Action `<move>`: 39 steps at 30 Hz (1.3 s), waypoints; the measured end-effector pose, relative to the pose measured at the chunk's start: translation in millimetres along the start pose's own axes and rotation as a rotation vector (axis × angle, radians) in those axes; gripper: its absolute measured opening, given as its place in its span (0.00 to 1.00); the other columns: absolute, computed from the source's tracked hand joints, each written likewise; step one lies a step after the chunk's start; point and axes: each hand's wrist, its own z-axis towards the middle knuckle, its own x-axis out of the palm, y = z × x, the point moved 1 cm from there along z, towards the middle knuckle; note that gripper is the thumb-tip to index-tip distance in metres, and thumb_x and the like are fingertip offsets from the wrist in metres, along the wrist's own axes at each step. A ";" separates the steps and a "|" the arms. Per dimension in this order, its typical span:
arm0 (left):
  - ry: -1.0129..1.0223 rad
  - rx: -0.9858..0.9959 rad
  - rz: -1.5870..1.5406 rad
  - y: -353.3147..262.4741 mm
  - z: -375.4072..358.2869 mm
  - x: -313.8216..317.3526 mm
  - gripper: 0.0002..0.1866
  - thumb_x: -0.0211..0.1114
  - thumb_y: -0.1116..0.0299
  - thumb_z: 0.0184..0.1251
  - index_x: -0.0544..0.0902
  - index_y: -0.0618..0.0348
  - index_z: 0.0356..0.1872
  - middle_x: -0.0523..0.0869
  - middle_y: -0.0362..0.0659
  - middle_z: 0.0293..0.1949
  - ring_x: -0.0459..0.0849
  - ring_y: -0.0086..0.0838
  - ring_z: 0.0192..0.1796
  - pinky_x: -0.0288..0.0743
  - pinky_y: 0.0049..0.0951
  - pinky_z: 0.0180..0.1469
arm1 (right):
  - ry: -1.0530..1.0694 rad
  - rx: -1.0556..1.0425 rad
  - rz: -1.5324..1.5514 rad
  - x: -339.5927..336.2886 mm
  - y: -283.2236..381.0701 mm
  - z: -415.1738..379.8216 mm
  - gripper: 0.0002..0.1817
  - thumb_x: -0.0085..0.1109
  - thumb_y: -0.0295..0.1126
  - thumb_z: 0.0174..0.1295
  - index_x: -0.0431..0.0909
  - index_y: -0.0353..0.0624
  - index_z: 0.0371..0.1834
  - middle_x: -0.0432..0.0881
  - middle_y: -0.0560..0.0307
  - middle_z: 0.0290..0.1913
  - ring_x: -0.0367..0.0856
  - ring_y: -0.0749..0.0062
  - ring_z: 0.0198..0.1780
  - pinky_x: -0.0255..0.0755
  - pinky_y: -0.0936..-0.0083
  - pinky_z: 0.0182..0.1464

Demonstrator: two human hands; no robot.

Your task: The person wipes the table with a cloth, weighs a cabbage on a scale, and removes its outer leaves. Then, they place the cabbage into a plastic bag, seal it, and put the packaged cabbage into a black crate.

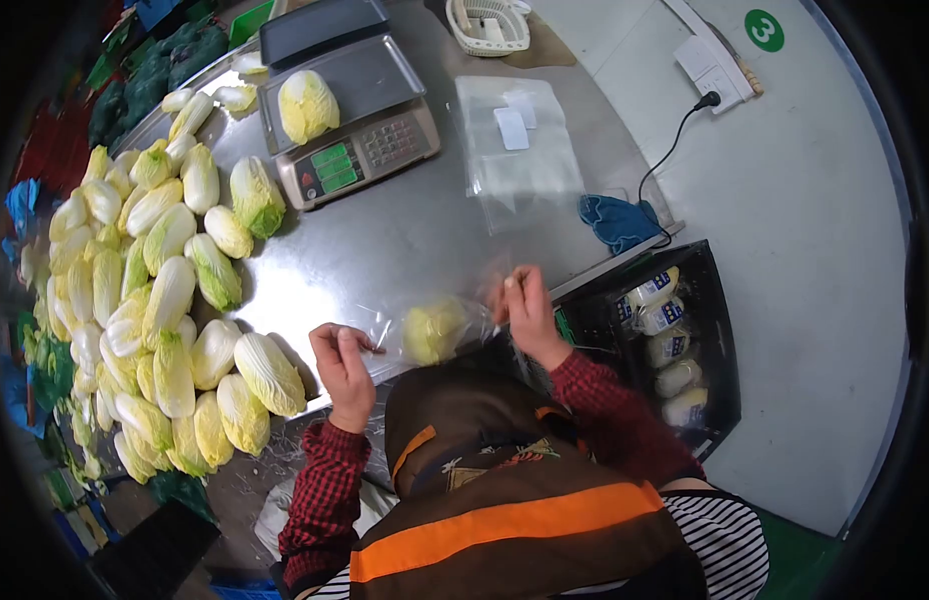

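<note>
A yellow cabbage lies inside a clear plastic bag at the table's near edge. My left hand is at the bag's left end, its fingers curled together on the plastic. On the other side, my right hand pinches the bag's right end, slightly blurred. Beyond the hands, another cabbage rests on the tray of a digital scale. Flat clear bags with white labels on top lie to the right of the scale.
Many cabbages are heaped on the left. A black crate at the right holds several bagged cabbages. A blue cloth lies at the table's right edge, near a black cable. A white basket stands at the back.
</note>
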 end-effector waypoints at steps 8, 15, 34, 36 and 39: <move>0.358 -1.004 0.178 91.7 -4.2 -26.0 0.15 0.64 0.72 0.65 0.71 0.65 0.48 0.79 0.44 0.23 0.79 0.26 0.21 0.76 0.29 0.20 | 0.322 0.691 -0.236 -9.6 -84.3 -33.6 0.12 0.55 0.34 0.70 0.71 0.34 0.40 0.79 0.53 0.24 0.80 0.68 0.22 0.76 0.70 0.28; 0.761 0.051 0.750 60.2 48.7 -4.9 0.18 0.66 0.76 0.60 0.79 0.58 0.53 0.82 0.51 0.35 0.83 0.41 0.33 0.78 0.39 0.40 | 0.416 -0.179 -0.915 -3.7 -37.0 -16.1 0.32 0.67 0.29 0.54 0.70 0.48 0.65 0.67 0.47 0.71 0.70 0.54 0.67 0.70 0.62 0.64; 1.077 -0.916 -0.014 -8.5 58.7 263.8 0.14 0.57 0.57 0.77 0.80 0.59 0.42 0.73 0.32 0.23 0.64 0.15 0.22 0.57 0.20 0.24 | -0.139 0.011 0.746 -130.1 -30.1 -56.6 0.46 0.73 0.32 0.57 0.55 0.41 0.76 0.71 0.52 0.68 0.68 0.66 0.69 0.62 0.65 0.72; 1.068 -0.913 -0.124 -17.2 24.0 313.1 0.15 0.58 0.55 0.77 0.81 0.58 0.43 0.74 0.32 0.25 0.65 0.14 0.22 0.57 0.19 0.24 | -0.245 0.049 0.781 -166.1 -38.8 -88.7 0.45 0.73 0.32 0.57 0.56 0.40 0.75 0.73 0.52 0.66 0.71 0.65 0.67 0.63 0.64 0.71; 1.067 -0.822 -0.231 -34.1 -25.4 368.7 0.14 0.61 0.60 0.75 0.79 0.60 0.51 0.80 0.37 0.37 0.75 0.16 0.29 0.68 0.19 0.31 | -0.449 0.043 0.914 -219.2 -60.2 -135.2 0.39 0.72 0.31 0.56 0.64 0.39 0.71 0.80 0.52 0.60 0.80 0.65 0.60 0.72 0.63 0.66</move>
